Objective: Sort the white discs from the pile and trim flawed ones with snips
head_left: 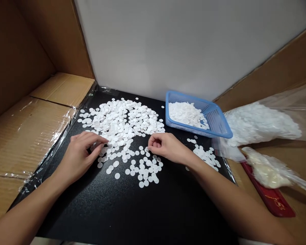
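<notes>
A big heap of small white round discs (122, 120) lies on a black mat (132, 211). Loose discs (145, 170) are scattered in front of it. My left hand (83, 153) rests at the heap's near left edge, fingers pinched together on discs there. My right hand (165, 146) sits to the right of the loose discs, fingers curled into a loose fist; what they hold, if anything, is hidden. A smaller cluster of discs (206, 154) lies just right of my right wrist.
A blue plastic basket (219, 124) with white discs stands at the back right. Clear bags of white discs (260, 124) lie right of it, and a red flat object (272, 200) below. Cardboard walls stand on both sides; a taped carton (22, 132) is at left.
</notes>
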### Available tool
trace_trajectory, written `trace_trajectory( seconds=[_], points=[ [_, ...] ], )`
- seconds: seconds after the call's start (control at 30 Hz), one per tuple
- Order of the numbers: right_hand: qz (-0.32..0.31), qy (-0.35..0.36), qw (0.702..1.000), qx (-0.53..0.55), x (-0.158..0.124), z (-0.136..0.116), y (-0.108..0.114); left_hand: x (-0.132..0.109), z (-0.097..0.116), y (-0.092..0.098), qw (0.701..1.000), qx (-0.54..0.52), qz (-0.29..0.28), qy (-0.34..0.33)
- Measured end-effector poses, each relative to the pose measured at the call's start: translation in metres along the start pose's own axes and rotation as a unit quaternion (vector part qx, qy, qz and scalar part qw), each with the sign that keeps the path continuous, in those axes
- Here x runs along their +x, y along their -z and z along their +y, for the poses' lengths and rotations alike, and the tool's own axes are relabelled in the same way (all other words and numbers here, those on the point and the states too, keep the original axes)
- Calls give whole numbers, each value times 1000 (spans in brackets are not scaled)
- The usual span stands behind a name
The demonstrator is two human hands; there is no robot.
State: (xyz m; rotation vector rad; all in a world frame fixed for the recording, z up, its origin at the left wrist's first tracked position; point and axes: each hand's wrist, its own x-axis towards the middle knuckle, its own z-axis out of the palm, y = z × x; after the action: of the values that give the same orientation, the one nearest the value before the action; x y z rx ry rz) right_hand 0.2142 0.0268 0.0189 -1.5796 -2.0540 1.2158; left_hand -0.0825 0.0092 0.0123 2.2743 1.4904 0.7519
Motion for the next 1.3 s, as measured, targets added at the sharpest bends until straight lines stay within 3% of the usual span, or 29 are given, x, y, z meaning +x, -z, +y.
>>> trace_trajectory(
  seconds=[0.1, 0.23, 0.33, 0.43, 0.63, 0.87, 1.13, 1.3],
  points=[
    [35, 41, 993, -104, -11, 3, -4, 1, 1, -2, 1000, -4, -16, -16],
    [135, 209, 957, -147, -13, 2, -26, -8, 10, -6, 998, 20, -9, -52],
    [124, 306, 930, -162, -11, 2, -43, -28, 26, -17, 993, 52, -19, -105],
    [91, 349, 907, -218, -13, 6, -52, -54, 41, -37, 979, 122, -29, -161],
    [109, 370, 885, -260, -26, 16, -52, -91, 53, -56, 971, 197, -30, -131],
    [141, 347, 908, -190, -22, -1, -59, -110, 61, -51, 974, 186, -35, -121],
    [91, 341, 912, -209, -6, -14, -72, -124, 63, -43, 979, 119, -56, -156],
    [84, 323, 921, -202, -19, -14, -72, -132, 58, -34, 992, 92, 0, -84]
  ],
)
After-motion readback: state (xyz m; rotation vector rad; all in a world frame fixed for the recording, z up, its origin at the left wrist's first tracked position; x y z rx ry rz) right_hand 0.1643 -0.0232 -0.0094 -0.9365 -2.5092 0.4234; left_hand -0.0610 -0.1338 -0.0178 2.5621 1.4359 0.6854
